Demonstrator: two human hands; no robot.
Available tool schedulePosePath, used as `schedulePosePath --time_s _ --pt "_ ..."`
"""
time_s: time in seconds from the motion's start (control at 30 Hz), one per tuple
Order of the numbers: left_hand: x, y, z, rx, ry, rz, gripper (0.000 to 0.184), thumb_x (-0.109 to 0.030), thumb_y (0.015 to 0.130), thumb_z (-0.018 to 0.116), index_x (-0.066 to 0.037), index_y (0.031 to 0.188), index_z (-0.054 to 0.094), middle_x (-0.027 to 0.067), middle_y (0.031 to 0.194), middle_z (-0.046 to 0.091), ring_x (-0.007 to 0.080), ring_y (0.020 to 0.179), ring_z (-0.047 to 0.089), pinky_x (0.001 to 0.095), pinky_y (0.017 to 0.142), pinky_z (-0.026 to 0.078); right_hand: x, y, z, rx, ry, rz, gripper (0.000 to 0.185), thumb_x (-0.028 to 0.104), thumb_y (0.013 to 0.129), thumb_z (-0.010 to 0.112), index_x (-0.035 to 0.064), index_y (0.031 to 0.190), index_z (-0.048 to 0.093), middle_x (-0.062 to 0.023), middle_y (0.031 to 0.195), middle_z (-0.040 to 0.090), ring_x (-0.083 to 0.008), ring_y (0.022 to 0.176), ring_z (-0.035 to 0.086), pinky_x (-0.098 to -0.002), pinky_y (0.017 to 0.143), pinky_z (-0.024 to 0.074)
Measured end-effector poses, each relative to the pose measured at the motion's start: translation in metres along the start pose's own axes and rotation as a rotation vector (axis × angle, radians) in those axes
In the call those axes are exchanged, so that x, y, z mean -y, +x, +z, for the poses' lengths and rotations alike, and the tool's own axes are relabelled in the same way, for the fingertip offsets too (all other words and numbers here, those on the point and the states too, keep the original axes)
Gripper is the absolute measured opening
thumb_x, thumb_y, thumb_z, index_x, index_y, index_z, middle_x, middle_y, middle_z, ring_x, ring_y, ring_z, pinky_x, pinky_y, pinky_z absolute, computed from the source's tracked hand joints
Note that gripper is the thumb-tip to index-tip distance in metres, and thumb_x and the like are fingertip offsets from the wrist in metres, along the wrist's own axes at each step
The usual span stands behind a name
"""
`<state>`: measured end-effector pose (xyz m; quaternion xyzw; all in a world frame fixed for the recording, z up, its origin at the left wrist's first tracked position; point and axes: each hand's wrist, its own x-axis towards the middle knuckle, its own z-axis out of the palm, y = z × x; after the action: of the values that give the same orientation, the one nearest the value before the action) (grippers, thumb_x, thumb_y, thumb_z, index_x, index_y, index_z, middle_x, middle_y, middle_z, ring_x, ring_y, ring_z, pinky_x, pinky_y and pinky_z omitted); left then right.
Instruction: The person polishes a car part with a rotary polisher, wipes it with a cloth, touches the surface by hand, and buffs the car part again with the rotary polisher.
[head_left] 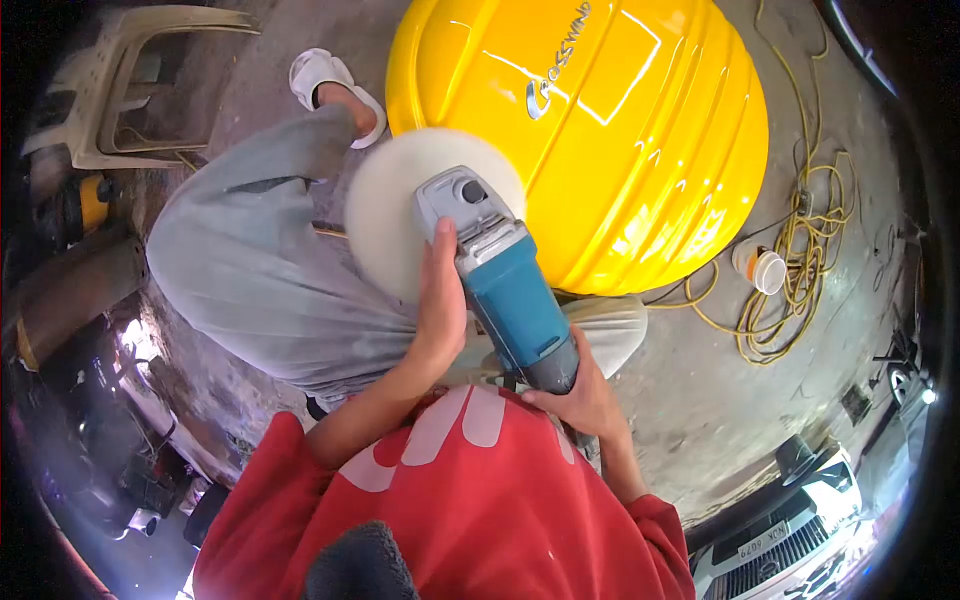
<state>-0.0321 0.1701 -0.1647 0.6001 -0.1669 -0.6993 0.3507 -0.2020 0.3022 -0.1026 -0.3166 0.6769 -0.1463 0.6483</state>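
Note:
Both my hands hold a blue-and-grey angle polisher [520, 305], tilted across my lap. My left hand [440, 310] is closed against the side of its metal head, with a fingertip showing near the top. At the rear end, my right hand [585, 395] wraps round the dark grip. A large white round polishing pad [385, 215] sits under the polisher's head, its edge beside and overlapping the glossy yellow ribbed panel [640, 170]. Whether the pad touches the panel I cannot tell. A silver CROSSWIND emblem [560, 60] is fixed on the panel.
On the concrete floor at right lie a coiled yellow hose or cord [800, 270] and a small white-and-orange tub [765, 270]. A beige vehicle trim frame [100, 110] stands at upper left. A white car front [790, 535] is at lower right. My bent leg [250, 250] lies left of the pad.

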Motion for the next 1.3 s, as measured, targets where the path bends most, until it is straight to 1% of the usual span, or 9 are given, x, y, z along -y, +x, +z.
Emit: schedulePosePath --time_s 0.13,0.2,0.43,0.77,0.87,1.0,1.07,1.13,1.3 --pt "-0.021 0.027 0.025 0.031 0.152 0.108 0.059 -0.049 0.1 0.042 -0.002 0.136 0.047 0.011 0.13 0.057 0.0193 0.117 0.055 0.0336 0.1 0.042 0.001 0.026 0.0 -0.08 0.151 -0.136 0.102 0.021 0.065 0.088 -0.0019 0.144 0.028 -0.019 0.127 0.054 -0.026 0.12 0.051 -0.0381 0.103 0.0388" --pt "-0.043 0.03 0.047 0.051 0.277 0.253 0.069 -0.052 0.099 0.043 0.008 0.133 0.043 0.0175 0.126 0.054 0.0247 0.116 0.051 0.034 0.103 0.035 0.001 0.038 0.003 -0.096 0.221 -0.144 0.099 0.019 0.066 0.088 -0.0008 0.142 0.029 -0.0172 0.124 0.055 -0.0251 0.118 0.052 -0.038 0.102 0.0399" --pt "-0.048 0.025 0.036 -0.036 0.35 0.303 0.062 -0.048 0.099 0.049 0.008 0.126 0.048 0.0161 0.117 0.059 0.0231 0.107 0.056 0.0333 0.095 0.042 -0.024 0.066 0.04 -0.05 0.391 -0.347 0.092 0.009 0.065 0.086 -0.0004 0.14 0.033 -0.0125 0.125 0.054 -0.0215 0.118 0.049 -0.034 0.103 0.0377" --pt "-0.043 0.026 0.045 -0.034 0.438 0.335 0.059 -0.045 0.099 0.049 0.008 0.125 0.049 0.0173 0.118 0.059 0.0241 0.106 0.056 0.0333 0.095 0.043 -0.032 0.065 0.037 -0.027 0.506 -0.315 0.1 0.018 0.065 0.088 -0.0021 0.142 0.027 -0.0183 0.127 0.052 -0.025 0.12 0.05 -0.0365 0.105 0.0371" --pt "-0.039 0.016 0.042 -0.02 0.335 0.281 0.061 -0.047 0.099 0.049 0.007 0.126 0.049 0.0183 0.119 0.058 0.024 0.109 0.055 0.0337 0.096 0.041 -0.037 0.061 0.038 -0.067 0.382 -0.331 0.091 0.009 0.065 0.085 0.0002 0.14 0.033 -0.0112 0.125 0.054 -0.0198 0.117 0.049 -0.0335 0.103 0.0374" --pt "-0.041 0.029 0.051 -0.019 0.483 0.205 0.06 -0.046 0.099 0.049 0.007 0.126 0.049 0.0184 0.12 0.058 0.0234 0.11 0.055 0.0335 0.097 0.04 -0.027 0.06 0.027 -0.067 0.485 -0.271 0.092 0.009 0.065 0.085 0.0005 0.14 0.033 -0.0119 0.125 0.054 -0.0201 0.118 0.049 -0.0341 0.103 0.0374" --pt "-0.046 0.027 0.061 0.058 0.45 0.306 0.061 -0.047 0.099 0.049 0.007 0.127 0.049 0.019 0.122 0.057 0.0235 0.111 0.055 0.0339 0.098 0.04 -0.028 0.061 0.027 -0.051 0.531 -0.248 0.092 0.01 0.065 0.085 0.0006 0.14 0.033 -0.0121 0.125 0.054 -0.0202 0.118 0.049 -0.0343 0.103 0.0374" --pt "-0.038 0.027 0.046 0.036 0.457 0.326 0.061 -0.048 0.099 0.047 0.006 0.127 0.049 0.0182 0.121 0.058 0.0229 0.111 0.054 0.0339 0.098 0.04 -0.04 0.062 0.037 -0.068 0.445 -0.325 0.102 0.022 0.066 0.088 -0.0012 0.143 0.026 -0.0219 0.125 0.055 -0.0293 0.117 0.054 -0.038 0.102 0.04" --pt "-0.021 0.001 0.001 0.003 0.138 0.094 0.058 -0.049 0.1 0.043 -0.001 0.131 0.051 0.012 0.123 0.06 0.0209 0.112 0.057 0.0341 0.1 0.041 -0.02 0.024 0.025 -0.036 0.131 -0.238 0.107 0.029 0.068 0.086 0.0 0.147 0.02 -0.0274 0.128 0.054 -0.0362 0.121 0.055 -0.0399 0.101 0.0411"
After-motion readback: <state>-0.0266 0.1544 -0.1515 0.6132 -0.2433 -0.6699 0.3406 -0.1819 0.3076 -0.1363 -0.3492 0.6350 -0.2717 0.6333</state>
